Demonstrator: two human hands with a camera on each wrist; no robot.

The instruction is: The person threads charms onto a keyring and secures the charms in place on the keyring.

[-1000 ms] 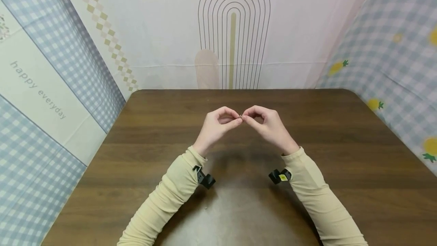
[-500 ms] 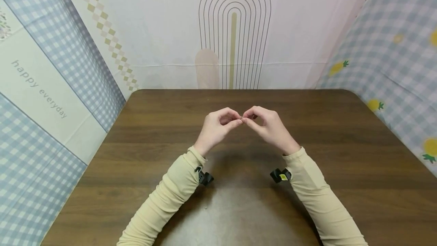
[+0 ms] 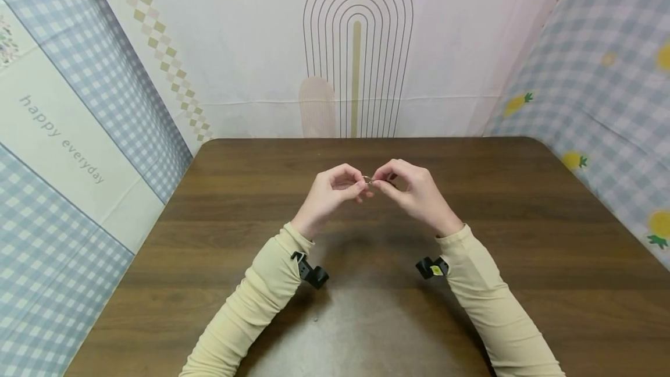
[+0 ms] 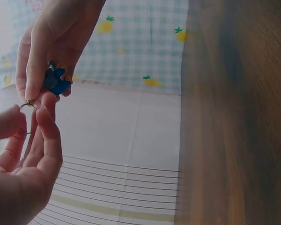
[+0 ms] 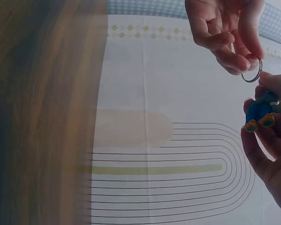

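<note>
A thin metal key ring (image 5: pixel 260 70) shows between my two hands, above the table. My left hand (image 3: pixel 325 195) pinches this ring between thumb and fingertips. Just to the right, my right hand (image 3: pixel 413 195) pinches the small part where the ring joins a keychain charm. The charm is a little blue figurine (image 5: pixel 259 111) with orange feet, seen against the right hand's fingers in both wrist views. In the head view the right hand mostly hides it. Whether the ring's coils are spread apart is too small to tell.
Below the hands lies a brown wooden table (image 3: pixel 235 260). A tiny pale speck (image 3: pixel 316 319) is on its near part. Behind the table hangs a white patterned cloth (image 3: pixel 251 45), with blue checked cloth (image 3: pixel 591 92) at the sides.
The ring now shows more clearly between the hands. My left hand has shifted slightly left, and more of its fingers show below the thumb. The right hand keeps its pinch.
</note>
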